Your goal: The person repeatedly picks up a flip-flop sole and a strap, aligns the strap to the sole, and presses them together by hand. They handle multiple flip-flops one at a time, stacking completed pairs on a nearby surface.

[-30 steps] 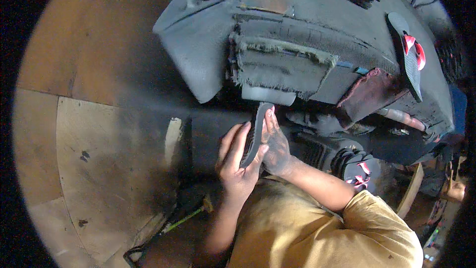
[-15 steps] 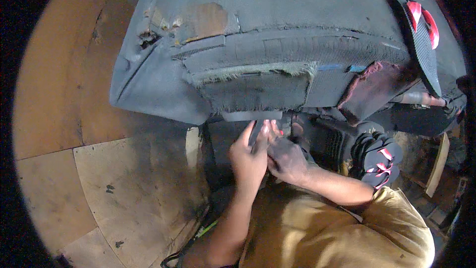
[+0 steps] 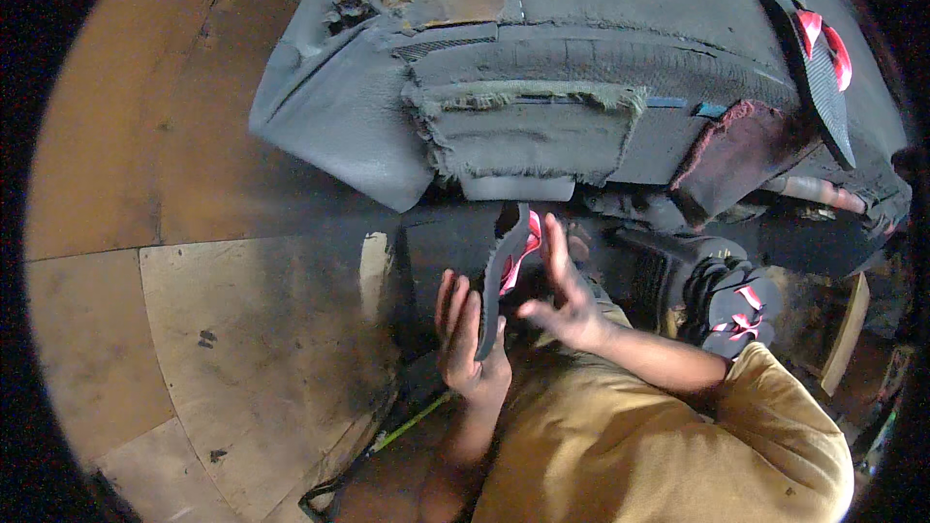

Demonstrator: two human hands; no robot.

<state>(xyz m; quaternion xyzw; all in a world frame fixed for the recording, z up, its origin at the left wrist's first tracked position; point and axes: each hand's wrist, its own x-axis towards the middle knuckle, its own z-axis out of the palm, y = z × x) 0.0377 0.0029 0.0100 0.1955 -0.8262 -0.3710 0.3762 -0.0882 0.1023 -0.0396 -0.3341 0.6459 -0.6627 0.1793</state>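
Observation:
A black flip-flop (image 3: 494,281) with pink and white straps stands on edge in front of my body, below the bench's front. My left hand (image 3: 472,344) grips it near its lower end, fingers along the sole's outer side and thumb on the inner side. Just right of its straps is my right hand (image 3: 570,302), fingers stretched and thumb apart, holding nothing. Above the hands, frayed cloth (image 3: 533,140) covers the front of the worn grey bench (image 3: 610,0). A smooth grey edge (image 3: 518,188) sticks out beneath that cloth.
Another flip-flop (image 3: 819,68) with pink straps lies on the bench at the right. Lower right, several black flip-flops (image 3: 736,300) are stacked together. Stained brown boards (image 3: 262,329) spread over the left side, and a wooden strip (image 3: 845,334) stands at the right.
Both hands have come down and back from the bench's lower edge, bringing the flip-flop into clear view. My right hand has opened and moved apart from it. The view has shifted slightly.

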